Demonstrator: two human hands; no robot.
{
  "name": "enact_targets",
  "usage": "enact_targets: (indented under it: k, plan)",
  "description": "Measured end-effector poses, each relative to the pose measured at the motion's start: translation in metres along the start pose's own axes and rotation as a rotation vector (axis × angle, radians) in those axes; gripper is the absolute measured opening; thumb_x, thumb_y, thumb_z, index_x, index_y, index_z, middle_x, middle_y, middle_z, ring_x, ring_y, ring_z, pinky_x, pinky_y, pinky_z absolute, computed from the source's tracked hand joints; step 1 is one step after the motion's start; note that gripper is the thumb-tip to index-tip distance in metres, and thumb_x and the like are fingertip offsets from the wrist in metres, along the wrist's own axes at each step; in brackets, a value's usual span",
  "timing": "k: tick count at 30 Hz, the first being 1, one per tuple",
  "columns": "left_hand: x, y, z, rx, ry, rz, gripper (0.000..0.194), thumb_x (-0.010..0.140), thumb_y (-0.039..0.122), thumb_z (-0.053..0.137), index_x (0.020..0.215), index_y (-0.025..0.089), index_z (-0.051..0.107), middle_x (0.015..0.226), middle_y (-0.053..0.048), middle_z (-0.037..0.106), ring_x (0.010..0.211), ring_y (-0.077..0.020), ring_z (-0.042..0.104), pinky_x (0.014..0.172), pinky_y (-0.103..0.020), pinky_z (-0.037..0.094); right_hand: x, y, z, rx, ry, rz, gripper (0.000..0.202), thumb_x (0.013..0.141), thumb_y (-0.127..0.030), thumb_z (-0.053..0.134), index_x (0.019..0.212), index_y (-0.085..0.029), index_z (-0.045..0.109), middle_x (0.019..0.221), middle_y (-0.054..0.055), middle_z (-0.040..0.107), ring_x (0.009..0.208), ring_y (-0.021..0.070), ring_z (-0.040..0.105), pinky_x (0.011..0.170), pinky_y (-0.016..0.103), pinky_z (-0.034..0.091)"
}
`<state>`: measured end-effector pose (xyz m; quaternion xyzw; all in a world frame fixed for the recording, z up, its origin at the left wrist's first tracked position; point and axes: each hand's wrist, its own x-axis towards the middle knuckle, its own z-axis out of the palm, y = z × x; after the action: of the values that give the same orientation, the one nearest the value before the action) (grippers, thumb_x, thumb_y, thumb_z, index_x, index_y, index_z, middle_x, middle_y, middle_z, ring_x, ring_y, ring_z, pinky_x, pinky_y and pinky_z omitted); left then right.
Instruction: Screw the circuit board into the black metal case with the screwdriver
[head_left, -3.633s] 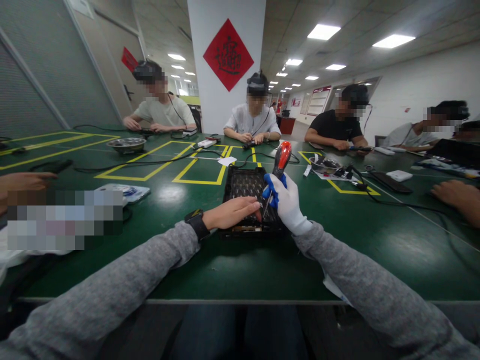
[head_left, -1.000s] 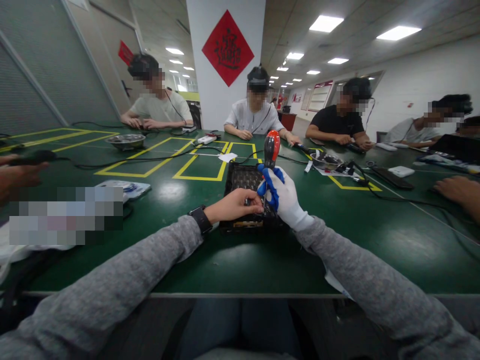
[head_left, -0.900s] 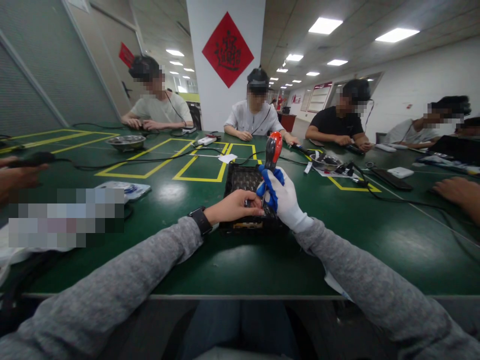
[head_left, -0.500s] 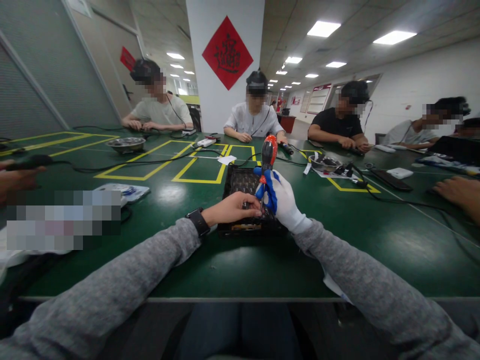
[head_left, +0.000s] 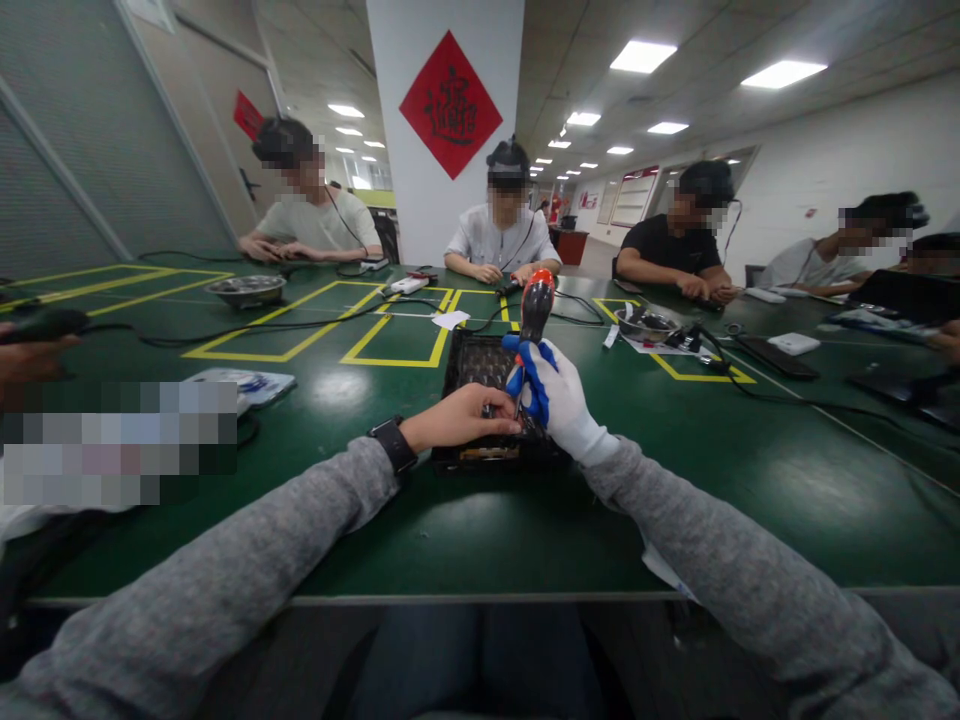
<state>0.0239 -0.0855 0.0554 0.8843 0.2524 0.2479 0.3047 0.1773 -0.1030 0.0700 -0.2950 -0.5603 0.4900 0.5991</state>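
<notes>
A screwdriver (head_left: 538, 305) with a red and black handle stands nearly upright, and my right hand (head_left: 561, 400), in a white and blue glove, is closed round its lower part. Its tip points down into a black crate-like tray (head_left: 480, 360) with a ridged or gridded inside. Bare and wearing a black wrist band, my left hand (head_left: 469, 415) reaches over the tray, fingers pinched together beside the screwdriver's tip. Whatever those fingertips hold is too small and hidden to name. Some brownish bits (head_left: 489, 454) show at the tray's near edge.
On the green table (head_left: 450, 540) are yellow tape outlines, a metal bowl (head_left: 246, 290) at the left, another bowl (head_left: 646, 325) at the right, a white paper scrap (head_left: 451, 320), and black cables (head_left: 300, 322). Several people sit around it. A dark flat object (head_left: 776, 357) lies right.
The view has shifted slightly left. My hands keep their places, with the screwdriver handle turned a little. At the right, another person's forearm has drawn back from the table.
</notes>
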Motion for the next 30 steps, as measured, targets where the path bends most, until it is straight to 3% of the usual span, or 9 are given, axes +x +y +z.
enact_targets:
  k: [9, 16, 22, 30]
  plan:
    - [-0.0006, 0.0015, -0.0004, -0.072, -0.049, 0.052, 0.025, 0.083, 0.033, 0.051, 0.087, 0.012, 0.064, 0.091, -0.006, 0.067, 0.085, -0.0137, 0.060, 0.082, -0.024, 0.043, -0.0018, -0.0038, -0.0022, -0.015, -0.029, 0.019, 0.044, 0.080, -0.053, 0.046, 0.104, -0.017, 0.056, 0.056, -0.004, 0.054, 0.038, 0.0049, 0.039, 0.037, 0.018, 0.031]
    - [-0.0009, 0.0011, -0.0002, -0.033, 0.009, 0.025, 0.026, 0.078, 0.037, 0.057, 0.079, 0.011, 0.062, 0.079, -0.003, 0.065, 0.074, -0.0126, 0.057, 0.075, -0.024, 0.043, 0.0001, 0.0014, -0.0012, 0.005, -0.013, -0.011, 0.045, 0.078, -0.053, 0.050, 0.104, -0.018, 0.055, 0.054, -0.004, 0.054, 0.038, 0.0044, 0.039, 0.037, 0.016, 0.029]
    - [-0.0005, 0.0012, -0.0003, -0.063, -0.029, 0.078, 0.022, 0.082, 0.031, 0.052, 0.085, 0.012, 0.062, 0.092, -0.006, 0.066, 0.085, -0.0141, 0.059, 0.083, -0.025, 0.042, -0.0006, -0.0007, -0.0015, -0.018, -0.009, 0.009, 0.043, 0.078, -0.053, 0.050, 0.101, -0.017, 0.056, 0.055, -0.004, 0.053, 0.037, 0.0042, 0.038, 0.036, 0.017, 0.028]
    - [-0.0014, 0.0027, 0.0007, -0.001, 0.020, 0.006, 0.028, 0.078, 0.039, 0.056, 0.078, 0.011, 0.062, 0.078, -0.003, 0.065, 0.073, -0.0130, 0.057, 0.074, -0.023, 0.043, -0.0012, -0.0014, 0.0010, -0.019, -0.001, -0.018, 0.040, 0.076, -0.053, 0.053, 0.095, -0.018, 0.054, 0.053, -0.005, 0.052, 0.038, 0.0041, 0.039, 0.037, 0.016, 0.028]
